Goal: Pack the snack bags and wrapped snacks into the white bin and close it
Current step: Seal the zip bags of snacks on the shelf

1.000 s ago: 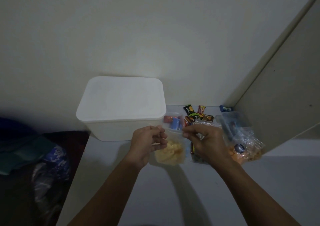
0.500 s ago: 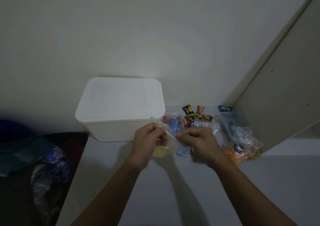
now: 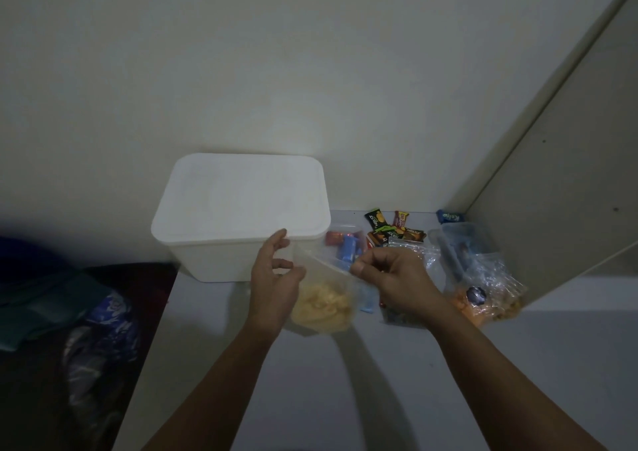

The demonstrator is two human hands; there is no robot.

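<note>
The white bin (image 3: 221, 260) stands against the wall with its lid (image 3: 241, 198) on. A clear bag of yellow chips (image 3: 322, 304) hangs in front of its right corner. My right hand (image 3: 393, 281) pinches the bag's top edge. My left hand (image 3: 276, 278) is beside the bag with fingers spread, reaching toward the bin's lid edge. Small wrapped snacks (image 3: 390, 229) lie at the back near the wall. More clear snack bags (image 3: 480, 278) with orange and mixed contents lie to the right.
Everything rests on a pale tabletop (image 3: 345, 381) whose left edge drops to dark bedding and clothes (image 3: 69, 312). A slanted cabinet panel (image 3: 569, 174) closes off the right side. A blue wrapped snack (image 3: 448, 216) sits in the back corner.
My left hand has let go of the chip bag and opened toward the bin. The bag now hangs from my right hand alone, lower than before.
</note>
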